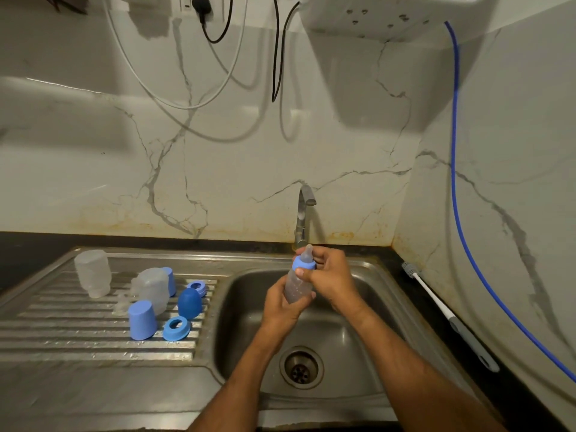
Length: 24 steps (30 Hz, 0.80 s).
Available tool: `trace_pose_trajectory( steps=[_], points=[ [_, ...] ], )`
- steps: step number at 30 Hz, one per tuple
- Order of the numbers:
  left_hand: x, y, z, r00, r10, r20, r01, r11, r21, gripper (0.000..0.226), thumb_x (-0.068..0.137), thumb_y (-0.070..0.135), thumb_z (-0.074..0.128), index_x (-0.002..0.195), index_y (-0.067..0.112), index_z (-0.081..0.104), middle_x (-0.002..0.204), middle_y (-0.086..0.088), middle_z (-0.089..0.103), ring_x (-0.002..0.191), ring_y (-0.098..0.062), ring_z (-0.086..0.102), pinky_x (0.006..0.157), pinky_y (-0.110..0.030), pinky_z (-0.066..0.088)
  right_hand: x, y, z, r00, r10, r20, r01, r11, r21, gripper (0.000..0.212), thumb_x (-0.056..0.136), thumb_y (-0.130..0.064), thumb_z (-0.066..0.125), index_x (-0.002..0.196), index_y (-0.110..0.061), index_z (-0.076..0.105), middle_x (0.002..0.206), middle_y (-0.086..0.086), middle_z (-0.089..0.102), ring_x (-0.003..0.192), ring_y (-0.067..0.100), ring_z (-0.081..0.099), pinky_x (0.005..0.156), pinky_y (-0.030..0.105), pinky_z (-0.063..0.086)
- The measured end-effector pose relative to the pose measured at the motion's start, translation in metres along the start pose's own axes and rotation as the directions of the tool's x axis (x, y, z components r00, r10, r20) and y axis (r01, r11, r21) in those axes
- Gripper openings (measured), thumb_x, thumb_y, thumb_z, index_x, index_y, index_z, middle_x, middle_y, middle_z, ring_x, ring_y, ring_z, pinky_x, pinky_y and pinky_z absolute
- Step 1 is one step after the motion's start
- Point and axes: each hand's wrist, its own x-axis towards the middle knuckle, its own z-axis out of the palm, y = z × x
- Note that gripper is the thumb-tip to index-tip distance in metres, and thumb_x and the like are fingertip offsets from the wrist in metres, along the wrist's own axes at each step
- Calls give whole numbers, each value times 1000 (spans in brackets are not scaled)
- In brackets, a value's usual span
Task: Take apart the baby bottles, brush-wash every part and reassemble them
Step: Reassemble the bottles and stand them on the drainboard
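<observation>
Over the sink basin [352,313] I hold a clear baby bottle [297,286] with a blue collar ring [303,264] and a clear teat [308,252] on top. My left hand [282,305] grips the bottle body from below. My right hand [327,272] is curled round the collar ring and teat. On the ribbed draining board [78,332] stand two clear bottle bodies upside down [93,272] [152,288], light blue caps [142,319] [170,280], a dark blue cap [189,304], two blue collar rings [176,328] [198,287] and clear teats [122,305].
A steel tap [303,219] stands behind the basin; no water stream shows. The drain [300,367] sits in the basin's front. A bottle brush [448,316] with white and grey handle lies on the black counter at right. A blue hose [455,182] runs down the right wall.
</observation>
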Motion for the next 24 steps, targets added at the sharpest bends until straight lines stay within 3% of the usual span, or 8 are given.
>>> trace_pose_trajectory(
  steps=[4, 7, 11, 14, 17, 21, 24],
  points=[
    [-2, 3, 4, 993, 55, -100, -52, 998, 33, 41, 85, 10, 78, 118, 26, 60, 102, 8, 71, 94, 0, 69, 73, -19, 57, -7, -1, 16, 995, -19, -99, 20, 1000, 13, 42, 86, -7, 79, 127, -12, 68, 107, -6, 69, 98, 8, 67, 86, 20, 57],
    [-2, 2, 5, 986, 53, -158, -41, 996, 76, 39, 84, 16, 80, 117, 28, 62, 100, 4, 73, 93, -7, 71, 76, -24, 60, -5, -5, 15, 999, -22, -32, 22, 999, -26, 43, 88, -6, 77, 130, -9, 66, 112, -3, 68, 103, 10, 64, 86, 19, 55],
    [-6, -1, 2, 976, 59, -209, -11, 975, 224, 49, 76, 28, 86, 118, 27, 61, 105, 9, 69, 95, -5, 67, 79, -19, 56, -8, -3, 13, 999, -17, 38, 21, 994, -103, 47, 87, -5, 78, 132, -10, 64, 123, 6, 68, 110, 17, 64, 92, 26, 55],
    [-3, 4, -8, 971, 77, -225, -4, 952, 308, 47, 72, 28, 87, 114, 22, 66, 103, 5, 71, 93, -6, 68, 84, -29, 60, -11, -8, 13, 997, -40, 71, 49, 991, -124, 49, 87, -8, 79, 134, -10, 63, 123, 4, 68, 109, 14, 63, 88, 19, 52],
    [-6, 13, -18, 971, 71, -228, 13, 937, 349, 46, 74, 21, 86, 116, 21, 66, 103, 5, 72, 92, -5, 67, 79, -19, 57, -10, -15, 8, 988, -76, 132, 95, 986, -140, 53, 82, -12, 85, 131, -11, 65, 117, -1, 71, 103, 9, 66, 81, 11, 52],
    [-22, 24, -43, 957, 76, -279, 29, 935, 353, 42, 76, 17, 84, 108, 29, 60, 97, 12, 66, 87, -3, 64, 73, -17, 53, -14, -21, 7, 975, -39, 221, 64, 992, -109, 67, 73, -15, 91, 133, -8, 63, 118, 4, 73, 106, 14, 70, 97, 32, 58],
    [-36, 32, -71, 944, 65, -324, 65, 925, 375, 41, 77, 15, 84, 106, 26, 57, 91, 16, 59, 80, 5, 56, 62, -6, 43, -20, -27, 18, 966, -25, 259, 55, 993, -109, 55, 77, -7, 87, 127, -7, 66, 113, 5, 73, 102, 14, 71, 96, 31, 58]
  ],
)
